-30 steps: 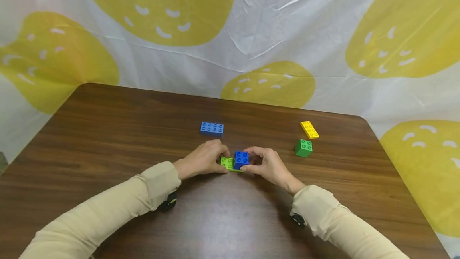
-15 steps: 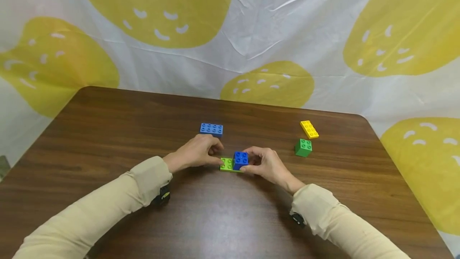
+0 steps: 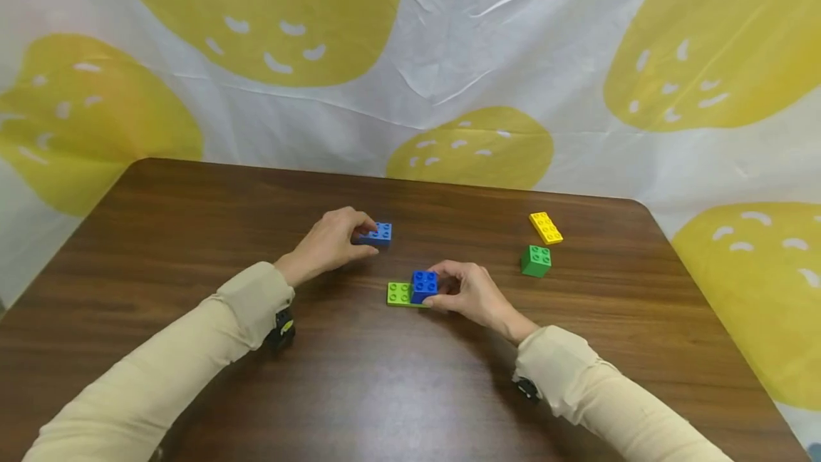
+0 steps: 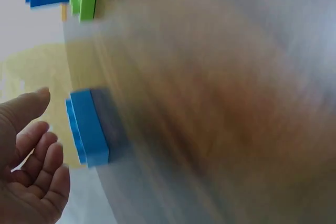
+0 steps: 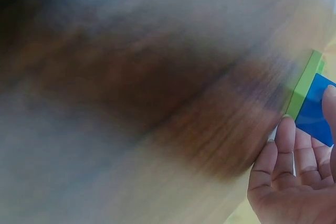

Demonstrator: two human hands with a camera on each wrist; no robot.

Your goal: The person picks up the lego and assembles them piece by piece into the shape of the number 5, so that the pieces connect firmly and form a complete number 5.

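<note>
A dark blue square brick [image 3: 424,284] sits on the right end of a lime green plate [image 3: 398,294] in the middle of the brown table [image 3: 192,248]. My right hand [image 3: 439,287] pinches the dark blue brick, thumb in front and fingers behind. The right wrist view shows those fingertips [image 5: 286,129] against the lime plate [image 5: 304,85] and the dark blue brick [image 5: 315,116]. My left hand [image 3: 364,236] is at the left end of a light blue long brick [image 3: 380,234]. In the left wrist view that hand [image 4: 37,145] is spread, a small gap from the light blue brick [image 4: 86,129].
A yellow long brick [image 3: 546,227] and a green square brick [image 3: 535,260] lie at the right of the table. A white cloth with yellow shapes [image 3: 449,55] hangs behind the far edge. The table's rounded corners are at the back left and back right.
My left hand has let go of the lime plate and moved back and left to the light blue brick. The right hand stays on the dark blue brick.
</note>
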